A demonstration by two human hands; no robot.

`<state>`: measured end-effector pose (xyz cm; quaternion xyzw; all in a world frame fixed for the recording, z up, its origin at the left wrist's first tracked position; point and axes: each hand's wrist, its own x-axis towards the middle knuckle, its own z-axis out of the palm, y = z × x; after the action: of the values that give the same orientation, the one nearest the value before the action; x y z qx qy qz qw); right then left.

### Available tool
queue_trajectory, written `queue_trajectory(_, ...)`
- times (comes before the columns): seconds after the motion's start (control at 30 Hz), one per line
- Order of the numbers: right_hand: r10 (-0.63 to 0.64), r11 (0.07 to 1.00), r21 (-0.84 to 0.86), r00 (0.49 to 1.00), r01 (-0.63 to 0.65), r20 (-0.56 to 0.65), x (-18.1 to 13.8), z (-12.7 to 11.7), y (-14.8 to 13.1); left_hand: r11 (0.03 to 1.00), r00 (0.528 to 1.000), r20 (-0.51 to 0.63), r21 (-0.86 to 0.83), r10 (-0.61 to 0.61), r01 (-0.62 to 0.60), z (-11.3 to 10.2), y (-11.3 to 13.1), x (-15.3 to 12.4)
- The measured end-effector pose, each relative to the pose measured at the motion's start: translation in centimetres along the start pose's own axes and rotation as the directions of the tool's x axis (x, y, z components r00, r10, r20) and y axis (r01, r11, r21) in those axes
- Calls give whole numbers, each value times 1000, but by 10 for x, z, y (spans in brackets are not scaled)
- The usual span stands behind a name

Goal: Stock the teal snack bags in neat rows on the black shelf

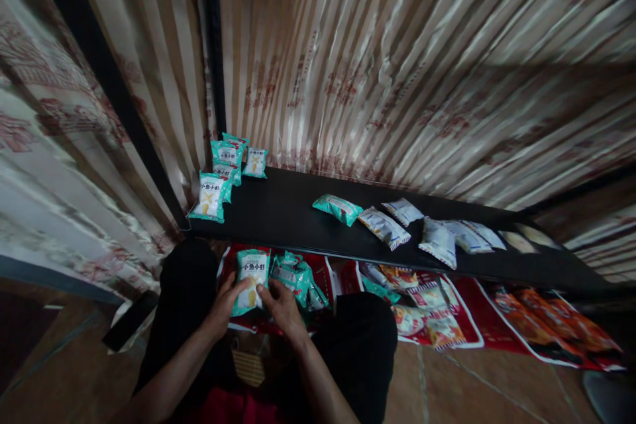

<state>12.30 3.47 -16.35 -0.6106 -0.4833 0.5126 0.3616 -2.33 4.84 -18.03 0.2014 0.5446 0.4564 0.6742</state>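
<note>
Between my knees, my left hand (224, 305) and my right hand (282, 308) grip one green-and-white snack bag (253, 265) from its two sides. Its printed front faces up, with both thumbs on it. Just right of it, several more green snack bags (294, 277) lie in a heap on a red sheet (324, 278). On the black shelf (278, 212) ahead, matching green bags (209, 195) stand grouped at the left end, and a single smaller-looking one (257, 163) leans by the back. Another green bag (338, 209) lies flat near the shelf's middle.
White-and-blue packets (438, 242) lie along the shelf's right part. Below the shelf edge, assorted packets (427, 308) and orange-red packets (551, 318) rest on red sheets near the tiled floor. A striped curtain (348, 66) hangs behind, and a black post (212, 46) rises at the left.
</note>
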Motion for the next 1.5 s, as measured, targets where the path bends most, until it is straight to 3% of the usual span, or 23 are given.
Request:
queue_trajectory(0.2,-64,993,-96,998,64,11,3,6,-17,999,999,37,25,31,-32,-2,22,-10)
queue_trajectory(0.47,-138,989,-42,990,139,42,9,10,-42,987,988,81,79,135,-141,-1,45,-9)
queue_trajectory(0.63,-128,974,-187,992,129,20,20,11,-49,981,983,17,59,185,-186,2,52,0)
queue_trajectory(1.0,-140,978,-151,990,142,24,41,6,-75,950,969,66,192,236,-245,7,78,20)
queue_trajectory(1.5,-144,943,-305,989,130,-24,69,10,-87,862,938,88,373,335,-343,13,99,48)
